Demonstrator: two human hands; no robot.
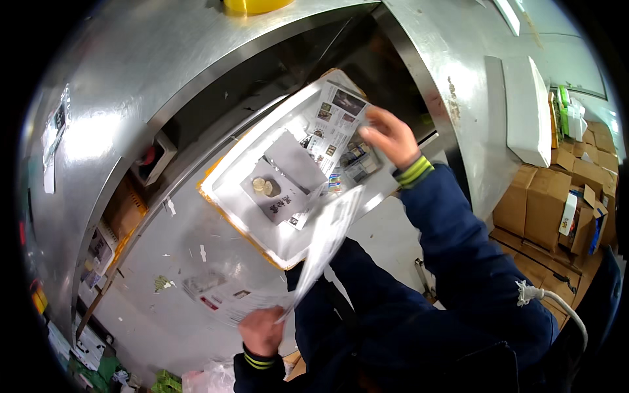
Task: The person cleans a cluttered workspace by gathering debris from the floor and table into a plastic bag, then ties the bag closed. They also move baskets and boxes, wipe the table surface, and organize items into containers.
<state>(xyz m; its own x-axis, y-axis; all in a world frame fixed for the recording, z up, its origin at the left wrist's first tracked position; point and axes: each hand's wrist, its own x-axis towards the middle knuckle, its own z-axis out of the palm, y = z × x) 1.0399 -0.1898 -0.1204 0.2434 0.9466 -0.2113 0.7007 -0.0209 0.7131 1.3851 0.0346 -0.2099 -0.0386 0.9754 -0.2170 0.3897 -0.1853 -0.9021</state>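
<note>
A white foam box (229, 177) with yellow-brown tape along its rim stands tilted in front of me. Inside lie grey sheets (295, 159), one with dark writing, and a few small pale yellowish round pieces (263, 187). A printed newspaper sheet (337, 121) runs over the box's far right side; my right hand (392, 137) pinches its edge, fingers closed. Below the box, my left hand (262, 331) is closed on a newspaper sheet (324, 239) blurred by motion, which rises across the near rim. Whether both sheets are one piece, I cannot tell.
Metal counters (131, 85) frame the space on the left and far side. Paper scraps lie on the grey floor (190, 229). Cardboard boxes (534, 200) and a white foam block (527, 111) stand at right. A yellow container (255, 5) sits at the far edge.
</note>
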